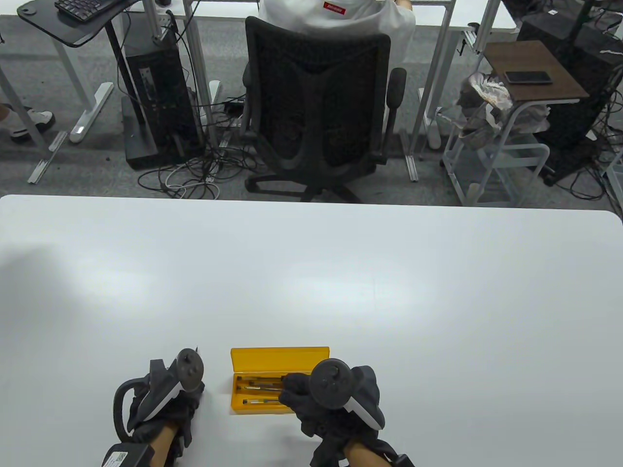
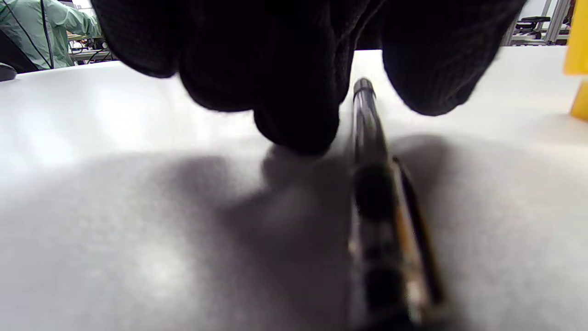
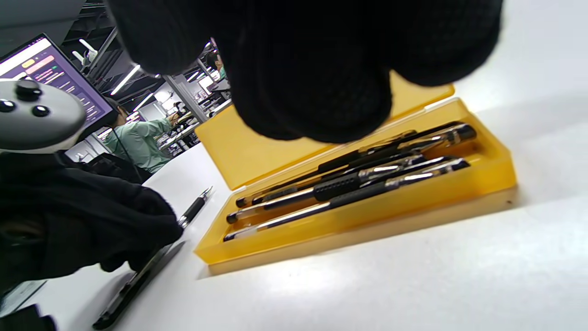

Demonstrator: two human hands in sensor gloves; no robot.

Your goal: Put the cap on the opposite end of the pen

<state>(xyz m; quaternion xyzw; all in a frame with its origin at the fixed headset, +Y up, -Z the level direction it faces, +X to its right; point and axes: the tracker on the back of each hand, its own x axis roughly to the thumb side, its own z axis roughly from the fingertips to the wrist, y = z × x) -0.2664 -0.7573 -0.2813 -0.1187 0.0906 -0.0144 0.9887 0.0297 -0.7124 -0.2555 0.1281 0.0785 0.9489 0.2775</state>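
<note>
A black pen (image 2: 367,151) lies on the white table (image 1: 311,272) under my left hand (image 1: 190,391). Its bare tip points away from me in the right wrist view (image 3: 195,209), and a clipped cap sits at its near end. My left fingers (image 2: 298,128) come down on either side of it without gripping it. My right hand (image 1: 290,389) hovers over the open yellow pen case (image 1: 277,355). Its fingers (image 3: 321,105) are just above the three black pens (image 3: 349,184) lying in the tray and hold nothing.
The case's lid (image 3: 257,151) stands open on its far side, and a corner of the case (image 2: 578,59) shows to the right of my left hand. An office chair (image 1: 316,107) stands beyond the table's far edge.
</note>
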